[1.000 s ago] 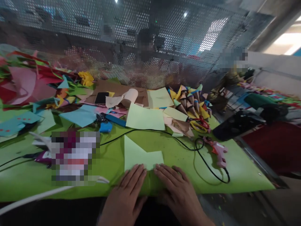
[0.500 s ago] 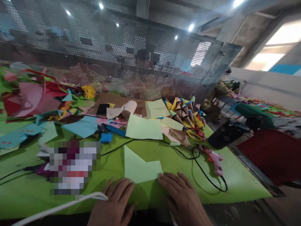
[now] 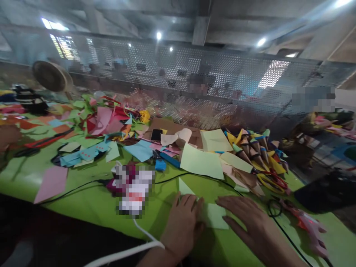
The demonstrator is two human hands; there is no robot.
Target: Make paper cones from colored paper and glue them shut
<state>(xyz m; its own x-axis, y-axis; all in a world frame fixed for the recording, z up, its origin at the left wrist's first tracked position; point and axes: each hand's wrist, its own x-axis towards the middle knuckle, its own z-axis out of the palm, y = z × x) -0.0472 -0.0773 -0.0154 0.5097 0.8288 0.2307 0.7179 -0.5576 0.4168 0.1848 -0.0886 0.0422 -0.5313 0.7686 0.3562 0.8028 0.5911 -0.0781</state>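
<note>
A folded pale green sheet of paper (image 3: 217,215) lies on the green tabletop, its pointed corner sticking up past my fingers. My left hand (image 3: 183,217) rests over the left part of the sheet, fingers slightly bent and palm down, covering its middle. Over the right edge hovers or rests my right hand (image 3: 247,215), with fingers stretched out and thumb apart; contact with the paper is hard to tell. Just behind lies a larger pale green sheet (image 3: 201,161).
A pink glue gun (image 3: 310,230) with a black cord lies at right, near yellow-handled scissors (image 3: 271,182) and a heap of paper cones (image 3: 254,148). Left of my hands are a pixelated white item (image 3: 139,191) and a white cable (image 3: 125,252). Coloured paper scraps (image 3: 102,120) pile up behind.
The view has swung left and up, showing a fan and more table. My left hand has moved from the near edge onto the paper; my right hand has shifted to its right edge.
</note>
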